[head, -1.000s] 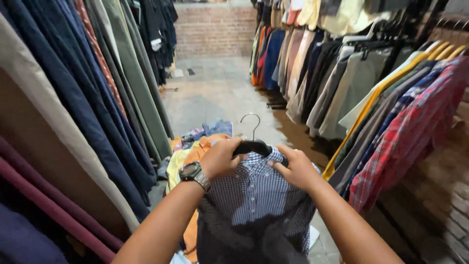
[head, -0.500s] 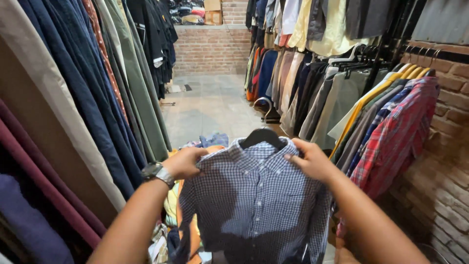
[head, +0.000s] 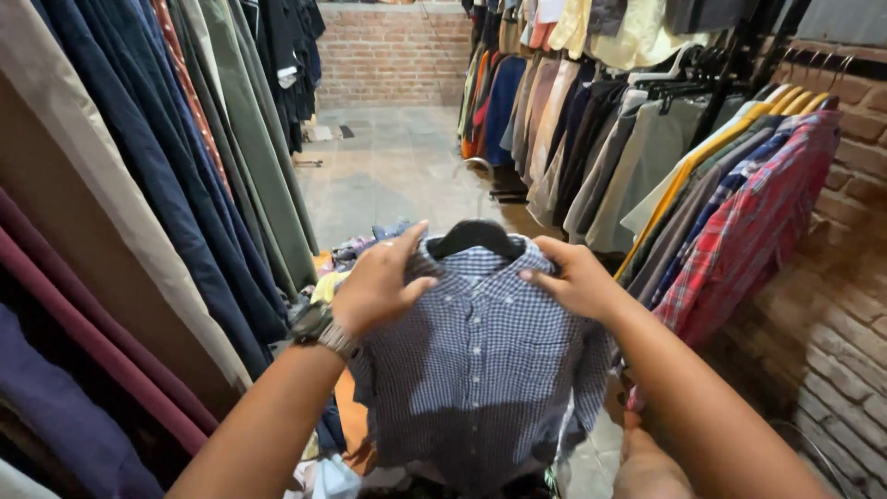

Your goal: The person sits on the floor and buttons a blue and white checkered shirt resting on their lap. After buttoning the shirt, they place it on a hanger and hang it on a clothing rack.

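A blue and white checked shirt (head: 480,360) hangs on a black hanger (head: 476,237) with a metal hook, held up in front of me. My left hand (head: 377,285), with a wristwatch on its wrist, grips the shirt's left shoulder by the collar. My right hand (head: 575,277) holds the right shoulder, fingers pressing on the collar. The shirt faces me, buttoned, hanging straight down.
Racks of hanging clothes line both sides: dark coats and trousers (head: 139,185) on the left, shirts and a red plaid shirt (head: 758,222) on the right. A pile of clothes (head: 360,249) lies on the concrete floor (head: 388,176). Brick walls (head: 397,55) stand behind and at right.
I have raised the shirt on its hanger, and it now hangs spread out and facing me. Both hands slid along the shoulders toward the collar.
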